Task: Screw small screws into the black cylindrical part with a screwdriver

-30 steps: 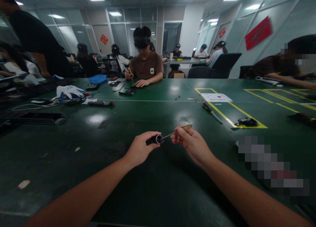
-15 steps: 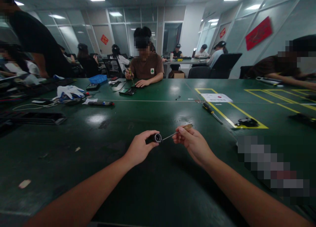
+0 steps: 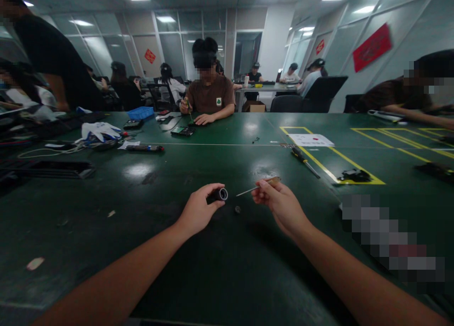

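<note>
My left hand point(image 3: 198, 207) is closed round a short black cylinder point(image 3: 222, 194) with a pale ring at its end. That end faces me and to the right, and its inside looks hollow and dark. Between finger and thumb, my right hand point(image 3: 278, 200) grips a screwdriver point(image 3: 248, 190) with an amber handle and a thin metal shaft. The shaft's tip points left, a short way apart from the cylinder. A small dark round piece point(image 3: 237, 210) is just below the tip, over the green table point(image 3: 213, 278); whether it touches the surface I cannot tell.
A yellow-and-black screwdriver point(image 3: 305, 162) lies by yellow tape, near a black part point(image 3: 354, 176). White gloves point(image 3: 100, 133), a dark pen-like tool point(image 3: 145, 148) and a blue basket point(image 3: 141, 113) are to the left. Across the table, a person point(image 3: 209, 92) works on small devices.
The screwdriver tip has come away from the cylinder as my right hand moved slightly right. The small round piece now shows below, apart from the cylinder. My left hand shifted slightly left.
</note>
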Motion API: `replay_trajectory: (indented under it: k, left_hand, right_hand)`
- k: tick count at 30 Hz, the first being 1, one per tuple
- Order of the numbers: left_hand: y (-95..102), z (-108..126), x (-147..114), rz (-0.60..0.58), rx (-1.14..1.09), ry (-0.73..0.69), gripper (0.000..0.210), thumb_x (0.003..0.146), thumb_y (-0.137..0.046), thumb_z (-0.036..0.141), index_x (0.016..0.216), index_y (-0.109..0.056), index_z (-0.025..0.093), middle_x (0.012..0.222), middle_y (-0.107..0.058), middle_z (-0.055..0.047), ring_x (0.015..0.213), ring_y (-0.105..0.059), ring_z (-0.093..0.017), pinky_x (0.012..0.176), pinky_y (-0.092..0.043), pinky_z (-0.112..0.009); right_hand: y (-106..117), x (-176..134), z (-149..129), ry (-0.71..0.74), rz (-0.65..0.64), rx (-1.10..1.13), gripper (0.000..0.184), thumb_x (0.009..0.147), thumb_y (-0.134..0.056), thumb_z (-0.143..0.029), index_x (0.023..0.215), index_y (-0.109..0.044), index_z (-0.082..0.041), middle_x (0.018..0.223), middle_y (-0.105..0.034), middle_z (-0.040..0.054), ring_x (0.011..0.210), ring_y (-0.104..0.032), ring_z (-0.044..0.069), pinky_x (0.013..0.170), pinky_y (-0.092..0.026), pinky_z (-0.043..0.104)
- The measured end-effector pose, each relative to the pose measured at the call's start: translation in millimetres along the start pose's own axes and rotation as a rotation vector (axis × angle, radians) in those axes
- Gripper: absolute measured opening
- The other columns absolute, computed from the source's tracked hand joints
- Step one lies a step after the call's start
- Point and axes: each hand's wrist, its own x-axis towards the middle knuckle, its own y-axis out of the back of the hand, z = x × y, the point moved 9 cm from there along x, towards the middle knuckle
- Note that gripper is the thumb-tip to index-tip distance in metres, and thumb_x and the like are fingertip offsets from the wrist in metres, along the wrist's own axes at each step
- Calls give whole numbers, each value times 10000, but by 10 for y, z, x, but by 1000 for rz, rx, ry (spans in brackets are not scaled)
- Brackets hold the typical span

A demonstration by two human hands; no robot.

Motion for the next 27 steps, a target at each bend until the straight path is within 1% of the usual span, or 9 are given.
replay_trajectory:
  k: [3, 5, 8, 12, 14, 16, 20, 25, 27]
  left_hand:
    - [-2, 50, -13, -22, 45, -36, 442, 840, -679, 134, 1260, -649, 269, 1273, -674, -36, 1187, -617, -216, 1086, -455, -416]
    - [-36, 88, -24, -67, 103, -71, 450, 860, -661, 156, 1288, -639, 290, 1283, -663, -32, 1201, -604, -226, 1086, -451, -426]
    - [-127, 107, -45, -158, 188, -105, 477, 890, -617, 172, 1347, -603, 308, 1308, -644, -36, 1217, -589, -236, 1090, -446, -435]
    - [-267, 88, -82, -261, 308, -116, 440, 905, -576, 174, 1328, -621, 283, 1315, -636, -60, 1236, -566, -266, 1096, -437, -462]
    - [-304, 97, -99, -276, 355, -130, 441, 902, -565, 171, 1329, -617, 269, 1338, -621, -72, 1262, -547, -279, 1104, -430, -480]
    - [-321, 115, -110, -277, 387, -149, 480, 899, -565, 186, 1372, -576, 266, 1389, -590, -81, 1306, -518, -294, 1127, -404, -511]
    - [-344, 124, -109, -280, 429, -157, 581, 890, -610, 274, 1456, -479, 264, 1461, -541, -96, 1369, -467, -327, 1168, -332, -587]
    - [-410, 140, -83, -292, 464, -167, 656, 861, -676, 346, 1472, -459, 244, 1477, -529, -114, 1385, -452, -341, 1182, -299, -600]
    - [-412, 149, -67, -283, 453, -160, 715, 840, -706, 400, 1486, -443, 241, 1494, -511, -125, 1397, -438, -352, 1184, -292, -596]
  right_hand:
    - [24, 7, -21, 10, 22, -8, 346, 762, -790, -476, 904, -672, -182, 727, -700, 30, 662, -627, 163, 671, -496, 322]
    - [28, 9, -41, 25, 26, -11, 343, 763, -789, -478, 901, -673, -187, 728, -696, 28, 665, -626, 163, 667, -495, 321]
    - [34, 14, -55, 39, 30, -13, 327, 775, -780, -474, 903, -675, -191, 730, -694, 26, 665, -624, 165, 663, -492, 322]
    - [50, 17, -54, 39, 42, -23, 317, 781, -774, -472, 900, -677, -195, 735, -693, 27, 664, -624, 169, 662, -491, 327]
    - [55, 16, -63, 41, 44, -24, 315, 778, -776, -469, 892, -679, -192, 733, -691, 26, 661, -622, 166, 662, -491, 325]
    - [61, 16, -78, 47, 47, -23, 316, 775, -779, -466, 893, -681, -190, 733, -692, 27, 665, -623, 165, 665, -492, 323]
    - [77, 19, -107, 66, 59, -33, 323, 777, -774, -473, 901, -684, -189, 738, -695, 30, 668, -619, 164, 663, -489, 322]
    - [117, 21, -135, 90, 90, -62, 340, 779, -765, -491, 913, -683, -189, 755, -691, 33, 682, -620, 172, 667, -483, 325]
    - [152, 21, -186, 122, 110, -118, 330, 795, -744, -498, 902, -685, -192, 723, -664, 19, 655, -594, 168, 646, -461, 320]
